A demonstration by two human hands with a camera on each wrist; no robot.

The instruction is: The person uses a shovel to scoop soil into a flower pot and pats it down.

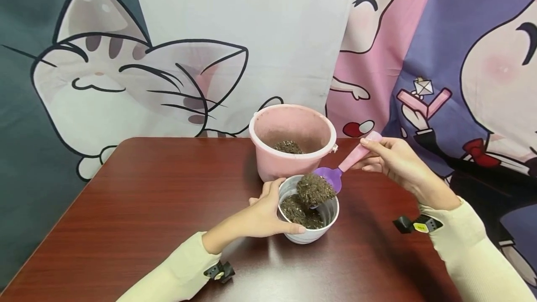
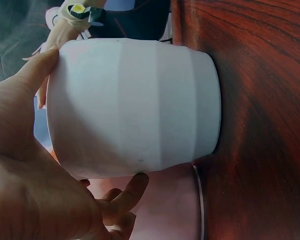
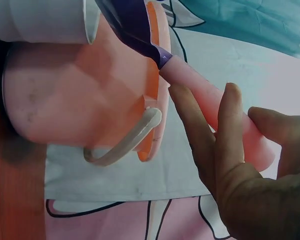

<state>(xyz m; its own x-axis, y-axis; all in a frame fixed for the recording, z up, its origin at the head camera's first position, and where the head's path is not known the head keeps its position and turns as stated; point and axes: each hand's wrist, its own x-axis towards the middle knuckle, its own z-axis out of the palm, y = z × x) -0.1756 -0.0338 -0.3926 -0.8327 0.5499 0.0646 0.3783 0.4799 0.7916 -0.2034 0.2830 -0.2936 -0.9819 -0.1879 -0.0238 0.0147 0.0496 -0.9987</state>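
Note:
A white flowerpot [image 1: 308, 236] with dark soil [image 1: 295, 213] inside stands on the table. My left hand [image 1: 265, 213] holds it at the rim, thumb on the near side and fingers on the far side; the left wrist view shows its banded white wall [image 2: 140, 100]. My right hand [image 1: 400, 164] grips the pink handle [image 3: 205, 92] of a small garden trowel [image 1: 354, 156]. Its purple blade [image 1: 334, 177] is tilted down over the pot's opening, and a heap of soil [image 1: 314, 189] lies on it, covering most of the blade.
Right behind the pot stands a pink bucket [image 1: 278, 167] with some soil [image 1: 288, 147] in the bottom. Its pale bail handle [image 3: 127, 142] hangs down at the side. A cloth printed with cartoon figures [image 1: 268, 36] hangs behind the reddish-brown wooden table [image 1: 176, 190].

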